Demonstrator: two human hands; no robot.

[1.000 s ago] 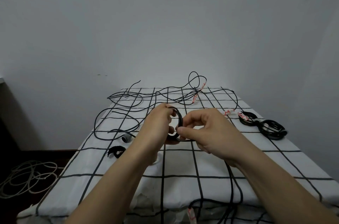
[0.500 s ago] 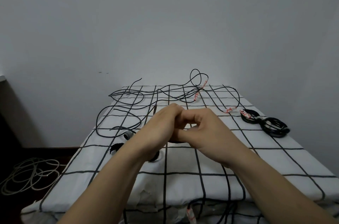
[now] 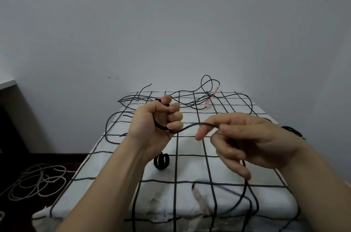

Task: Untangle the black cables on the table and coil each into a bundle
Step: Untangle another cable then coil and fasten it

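My left hand (image 3: 158, 117) grips a small coil of black cable (image 3: 159, 125) above the table, its fingers curled round the loops. From that coil the same cable (image 3: 190, 127) runs right to my right hand (image 3: 245, 140), which pinches it between thumb and forefinger. Below my right hand the cable drops over the table's front edge (image 3: 245, 191). Loose black cables (image 3: 191, 98) lie tangled across the far end of the table. A small coiled bundle (image 3: 161, 161) lies under my left wrist. A bigger coiled bundle (image 3: 291, 130) shows partly behind my right hand.
The table has a white cloth with a black grid (image 3: 190, 171) and stands against a grey wall. Cable ends with red-and-white tags (image 3: 208, 102) lie at the back and at the front edge (image 3: 198, 197). A pale cable pile (image 3: 36, 180) lies on the dark floor at the left.
My hands were together at the coil. Now they are apart: my right hand has slid right along the cable, my left has lifted the coil, and the view has moved closer.
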